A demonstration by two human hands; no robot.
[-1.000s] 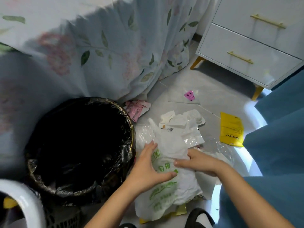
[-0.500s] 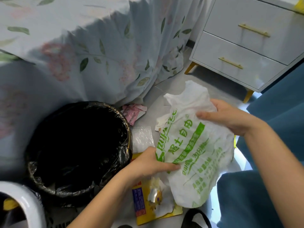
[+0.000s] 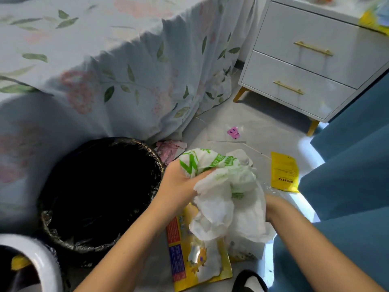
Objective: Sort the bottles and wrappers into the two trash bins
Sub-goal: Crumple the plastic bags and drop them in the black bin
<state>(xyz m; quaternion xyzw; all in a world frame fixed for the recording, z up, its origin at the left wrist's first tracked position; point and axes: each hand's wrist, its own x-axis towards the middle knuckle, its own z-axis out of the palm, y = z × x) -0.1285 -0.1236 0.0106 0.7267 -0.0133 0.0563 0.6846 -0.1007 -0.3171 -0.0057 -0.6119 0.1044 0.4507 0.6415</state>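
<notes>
Two hands are busy over a grey tile floor (image 3: 259,127). A bed with a leafy, flowery cover (image 3: 117,66) fills the top left, and the cover hangs down to the floor. A white drawer chest (image 3: 311,66) with gold handles and gold legs stands at the top right. Blue cloth (image 3: 347,165) fills the right side.

A round bin with a black bag liner (image 3: 99,192) sits on the floor at the left, close to the bed. A second bin with a white rim (image 3: 45,261) peeks in at the bottom left corner, just beside the black one.

Trash lies on the floor. A small pink wrapper (image 3: 233,132) is near the chest. A bunch of pale pink wrappers (image 3: 169,149) lies by the edge of the bed cover, next to the black bin. A yellow packet (image 3: 284,171) lies flat at the right. A big yellow packet with red and blue print (image 3: 193,258) lies under the hands.

The left hand (image 3: 179,184) is curled tight around the top of a white plastic bag with green print (image 3: 223,192). The bag is all scrunched up and held above the floor, just to the right of the black bin. The right hand (image 3: 271,207) is at the bag's lower right side, touching it. The bag hides its fingers, so I cannot tell if they grip or lie loose.
</notes>
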